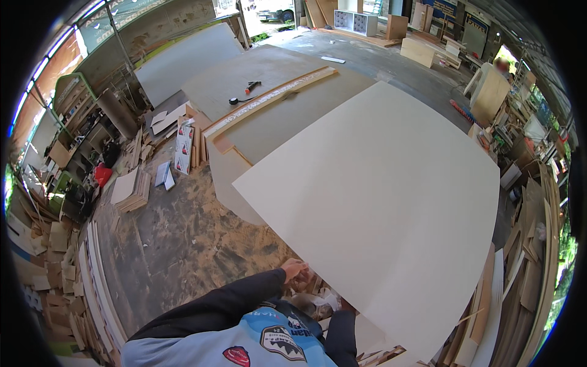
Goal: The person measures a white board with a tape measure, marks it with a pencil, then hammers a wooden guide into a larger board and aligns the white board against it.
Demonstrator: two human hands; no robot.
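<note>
We have the sheet (379, 202) before us, a strip (275, 98) on the tabletop (275, 131) beyond, stacked boards (129, 188) on our left.

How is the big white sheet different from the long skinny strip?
The sheet is broad; the strip is narrow. The sheet is plain white; the strip has yellowish wood edges and red marks. The left hand is at the sheet's edge; no hand is by the strip. Both show some white.

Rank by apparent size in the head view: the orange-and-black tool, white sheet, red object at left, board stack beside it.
1. White sheet
2. Board stack
3. Red object
4. Orange-and-black tool
</note>
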